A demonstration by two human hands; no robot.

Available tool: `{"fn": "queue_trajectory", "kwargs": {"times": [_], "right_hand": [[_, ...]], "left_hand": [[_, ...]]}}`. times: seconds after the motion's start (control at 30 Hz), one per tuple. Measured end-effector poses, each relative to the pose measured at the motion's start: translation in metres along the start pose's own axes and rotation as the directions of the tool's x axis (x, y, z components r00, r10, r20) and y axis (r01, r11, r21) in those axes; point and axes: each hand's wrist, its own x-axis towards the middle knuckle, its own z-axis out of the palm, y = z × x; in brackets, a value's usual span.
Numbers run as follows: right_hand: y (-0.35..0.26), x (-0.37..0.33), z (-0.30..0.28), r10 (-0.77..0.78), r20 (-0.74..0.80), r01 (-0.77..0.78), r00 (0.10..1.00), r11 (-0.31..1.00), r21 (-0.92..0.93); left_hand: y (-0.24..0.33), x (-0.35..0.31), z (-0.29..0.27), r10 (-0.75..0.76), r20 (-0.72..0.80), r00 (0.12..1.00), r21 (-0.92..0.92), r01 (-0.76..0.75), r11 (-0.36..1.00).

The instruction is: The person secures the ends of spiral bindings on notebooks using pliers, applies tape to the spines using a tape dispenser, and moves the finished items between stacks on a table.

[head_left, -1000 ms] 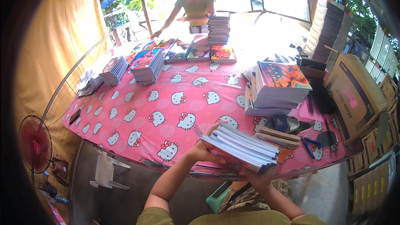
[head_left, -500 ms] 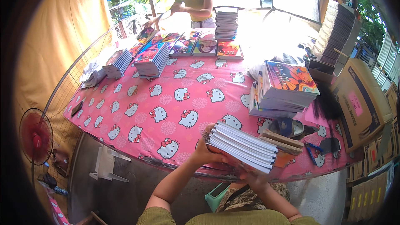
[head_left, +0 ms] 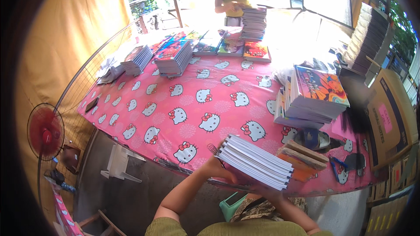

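A thick stack of notebooks [head_left: 256,161], white page edges facing up, is held on edge between my two hands over the near side of the table. My left hand [head_left: 221,169] wraps round its left end, thumb along the near side. My right hand [head_left: 272,193] grips the lower right part; shadow hides some of its fingers. A loose spiral coil [head_left: 213,149] shows beside the stack's upper left corner. Just right of the stack stand brown wooden blocks [head_left: 306,153] with an orange piece below them.
The table's pink cartoon-cat cover [head_left: 188,105] bears a tall notebook pile [head_left: 319,89] at right and several more piles [head_left: 175,57] at the far side. Blue-handled pliers [head_left: 337,168] and a cardboard box [head_left: 391,118] are at right. Another person [head_left: 234,2] stands across the table.
My view has shifted, so the scene sits further right. The stack stays in both my hands, tilted slightly differently. The person opposite has straightened and moved right, behind the tall far pile.
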Motion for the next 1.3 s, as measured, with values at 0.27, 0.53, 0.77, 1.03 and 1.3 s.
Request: {"fn": "queue_trajectory", "kwargs": {"times": [0.27, 0.53, 0.77, 1.03, 1.3], "right_hand": [[-0.070, 0.083, 0.017, 0.432, 0.091, -0.434, 0.897, 0.822, 0.368], [-0.038, 0.144, 0.112, 0.583, 0.447, -0.731, 0.678, 0.473, 0.493], [-0.074, 0.133, 0.039, 0.237, 0.487, -0.203, 0.841, 0.972, -0.122], [-0.074, 0.101, -0.172, 0.197, 0.343, 0.092, 0.918, 0.737, -0.670], [-0.055, 0.131, -0.164, 0.105, 0.540, 0.219, 0.835, 0.837, -0.501]], "left_hand": [[0.032, -0.009, -0.018, -0.510, -0.295, 0.808, -0.319, 0.420, 0.850], [0.038, 0.016, -0.136, -0.905, -0.060, 0.420, -0.643, 0.678, 0.357], [0.005, 0.014, -0.152, -0.925, -0.158, 0.345, -0.509, 0.774, 0.376], [0.033, 0.025, -0.140, -0.241, -0.583, 0.776, 0.726, 0.631, 0.275], [0.154, 0.105, 0.077, -0.047, -0.010, 0.999, 0.721, 0.040, 0.692]]}}
